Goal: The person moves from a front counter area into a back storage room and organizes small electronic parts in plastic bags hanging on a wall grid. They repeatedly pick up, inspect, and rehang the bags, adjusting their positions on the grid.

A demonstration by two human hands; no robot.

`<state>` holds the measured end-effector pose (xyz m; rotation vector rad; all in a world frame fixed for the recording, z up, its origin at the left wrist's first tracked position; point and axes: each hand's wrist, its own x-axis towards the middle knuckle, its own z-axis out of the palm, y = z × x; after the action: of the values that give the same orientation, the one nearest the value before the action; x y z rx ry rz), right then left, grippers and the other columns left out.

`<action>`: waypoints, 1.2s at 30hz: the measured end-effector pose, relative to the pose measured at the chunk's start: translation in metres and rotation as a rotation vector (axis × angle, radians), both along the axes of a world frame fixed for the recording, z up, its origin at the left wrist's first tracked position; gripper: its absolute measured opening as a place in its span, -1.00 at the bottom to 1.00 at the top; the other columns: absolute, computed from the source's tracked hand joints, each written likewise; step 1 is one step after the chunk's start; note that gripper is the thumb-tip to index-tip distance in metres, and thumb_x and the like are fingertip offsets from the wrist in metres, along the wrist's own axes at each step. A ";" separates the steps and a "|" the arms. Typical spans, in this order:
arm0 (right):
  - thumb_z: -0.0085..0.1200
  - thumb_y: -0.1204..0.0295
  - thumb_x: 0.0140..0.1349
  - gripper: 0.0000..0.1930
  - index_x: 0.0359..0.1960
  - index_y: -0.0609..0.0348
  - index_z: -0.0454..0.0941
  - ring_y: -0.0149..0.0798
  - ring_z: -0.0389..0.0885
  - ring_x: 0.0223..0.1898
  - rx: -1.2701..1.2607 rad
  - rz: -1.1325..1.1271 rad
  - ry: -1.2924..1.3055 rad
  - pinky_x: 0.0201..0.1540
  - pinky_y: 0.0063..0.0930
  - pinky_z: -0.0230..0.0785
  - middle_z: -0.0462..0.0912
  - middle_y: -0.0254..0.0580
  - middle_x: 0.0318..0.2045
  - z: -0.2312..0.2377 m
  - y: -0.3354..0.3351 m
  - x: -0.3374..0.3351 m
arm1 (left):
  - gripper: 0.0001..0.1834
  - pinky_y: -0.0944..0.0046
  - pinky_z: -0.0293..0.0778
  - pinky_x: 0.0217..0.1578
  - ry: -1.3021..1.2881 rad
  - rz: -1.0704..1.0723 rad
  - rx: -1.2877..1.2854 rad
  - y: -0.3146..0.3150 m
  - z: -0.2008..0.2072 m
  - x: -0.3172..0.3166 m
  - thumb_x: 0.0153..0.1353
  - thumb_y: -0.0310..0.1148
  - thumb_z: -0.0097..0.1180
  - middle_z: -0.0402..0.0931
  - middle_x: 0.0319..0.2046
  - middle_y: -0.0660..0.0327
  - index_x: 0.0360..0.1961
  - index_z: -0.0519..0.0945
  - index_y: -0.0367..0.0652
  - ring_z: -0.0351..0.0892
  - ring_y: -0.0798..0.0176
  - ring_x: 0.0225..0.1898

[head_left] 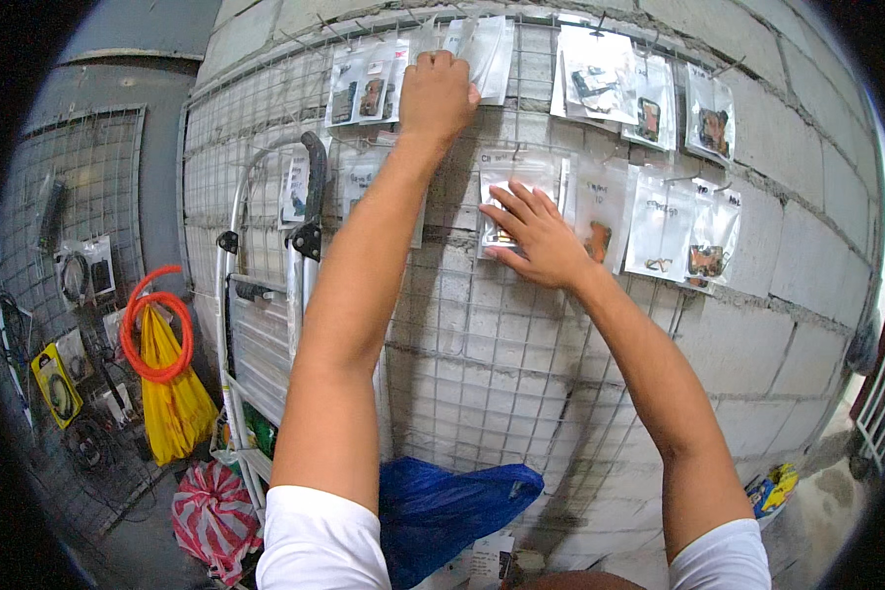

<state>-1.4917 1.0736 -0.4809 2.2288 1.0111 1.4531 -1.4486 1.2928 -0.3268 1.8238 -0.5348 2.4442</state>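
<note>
My left hand [439, 93] is raised to the upper row of clear zip bags [490, 61] hanging on a wire grid [462, 364]. Its fingers are curled among the bags' top edges, and what they grip is hidden behind the hand. Lower and to the right, my right hand [539, 234] lies with fingers spread against a zip bag [501, 169] with handwriting on it. Small flat brown and dark parts show inside neighbouring bags, such as a zip bag [600, 211] right beside that hand and another bag [372, 93] left of my left hand.
An aluminium stepladder [234, 324] leans at the left, near my left arm. Beyond it hang a coiled orange hose [182, 339] and a yellow bag [167, 393]. Below are a blue plastic bag [442, 511] and a red-striped bag [216, 516]. Metal hooks jut from the grid.
</note>
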 end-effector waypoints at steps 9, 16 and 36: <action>-0.05 -0.05 0.40 -0.37 0.40 -0.01 0.30 0.03 -0.01 0.53 0.018 -0.001 0.041 0.53 0.03 -0.18 0.21 -0.10 0.46 0.003 -0.003 0.000 | -0.76 -0.04 0.55 -0.18 0.206 -0.316 0.107 0.027 0.007 -0.018 0.30 -0.20 0.16 0.66 -0.23 0.05 -0.12 0.56 -0.08 0.66 -0.12 -0.20; -0.05 -0.06 0.40 -0.36 0.41 -0.05 0.29 0.04 -0.01 0.53 0.012 -0.010 0.047 0.53 0.03 -0.19 0.20 -0.10 0.46 0.004 0.002 0.000 | -0.79 -0.06 0.53 -0.20 0.167 -0.369 0.096 0.042 0.013 -0.027 0.31 -0.22 0.10 0.65 -0.24 0.04 -0.20 0.52 -0.13 0.65 -0.12 -0.21; -0.03 -0.05 0.40 -0.35 0.42 -0.05 0.28 0.03 -0.02 0.53 0.011 -0.011 0.037 0.54 0.03 -0.19 0.18 -0.12 0.48 0.002 0.001 0.001 | -0.62 -0.01 0.61 -0.11 0.047 -0.030 0.148 0.051 0.013 -0.025 0.28 -0.09 0.18 0.52 0.01 0.10 -0.02 0.59 -0.12 0.64 -0.08 -0.08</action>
<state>-1.4905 1.0746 -0.4785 2.2738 1.0030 1.4211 -1.4732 1.3435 -0.3141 1.9056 -0.7534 2.3947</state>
